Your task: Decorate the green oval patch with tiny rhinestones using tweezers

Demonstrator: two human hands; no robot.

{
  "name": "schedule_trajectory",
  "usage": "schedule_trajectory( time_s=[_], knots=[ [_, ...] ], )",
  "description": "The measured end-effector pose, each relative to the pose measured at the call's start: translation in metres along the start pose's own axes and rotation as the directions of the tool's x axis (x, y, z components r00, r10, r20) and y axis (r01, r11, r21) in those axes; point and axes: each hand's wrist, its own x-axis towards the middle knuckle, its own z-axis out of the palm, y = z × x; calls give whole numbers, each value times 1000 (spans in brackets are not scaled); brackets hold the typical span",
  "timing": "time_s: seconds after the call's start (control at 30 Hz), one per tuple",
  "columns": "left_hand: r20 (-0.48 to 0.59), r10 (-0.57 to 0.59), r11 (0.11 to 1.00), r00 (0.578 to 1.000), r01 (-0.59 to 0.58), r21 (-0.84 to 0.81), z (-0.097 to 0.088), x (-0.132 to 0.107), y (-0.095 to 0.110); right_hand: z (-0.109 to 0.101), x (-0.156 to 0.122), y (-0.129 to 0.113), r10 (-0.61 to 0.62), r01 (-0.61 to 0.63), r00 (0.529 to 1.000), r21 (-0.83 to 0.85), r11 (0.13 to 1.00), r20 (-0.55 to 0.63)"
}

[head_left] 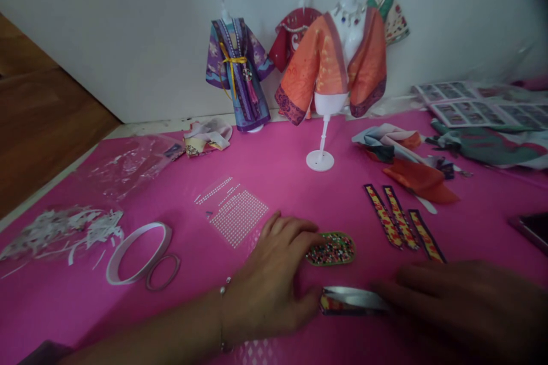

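Observation:
My left hand (274,279) lies on the pink cloth (278,182), fingers curled, fingertips touching a small oval patterned paper piece (333,248). Its thumb sits beside a folded patterned strip (342,302). My right hand (466,308), dark and blurred, is closed on a shiny metal tool (357,296), probably tweezers or scissors, which rests on that strip. Three yellow-and-red paper strips (402,222) lie just beyond the right hand.
Doll stands in paper robes at the back: purple (237,68), orange (334,68). Tape rolls (139,251), white shreds (72,228), sticker sheet (235,211), plastic bags (128,162) on the left. Folded papers (411,165), instruction sheets (479,105), a phone (533,231) on the right.

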Motion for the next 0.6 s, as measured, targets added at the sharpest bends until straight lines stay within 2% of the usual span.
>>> schedule_trajectory(
  time_s=[0.1, 0.2, 0.3, 0.43, 0.6],
  knots=[
    [72, -30, 1000, 997, 31, -2, -7, 4, 5, -2, 2, 4, -24, 24, 997, -1, 1000, 72],
    [105, -25, 1000, 994, 27, -12, -14, 5, 9, -7, 9, 6, 35, -35, 999, -43, 998, -3],
    [55, 6, 1000, 998, -6, 7, -15, 4, 8, -13, 17, 6, 61, -66, 996, -69, 995, -71],
    [-39, 43, 998, 998, -41, 54, -11, 3, 6, -18, 22, 5, 57, -63, 997, -128, 990, -49],
    [-64, 29, 996, 998, -23, 83, -8, 7, 5, -16, 24, 5, 23, -36, 997, -167, 985, -77]
  ],
)
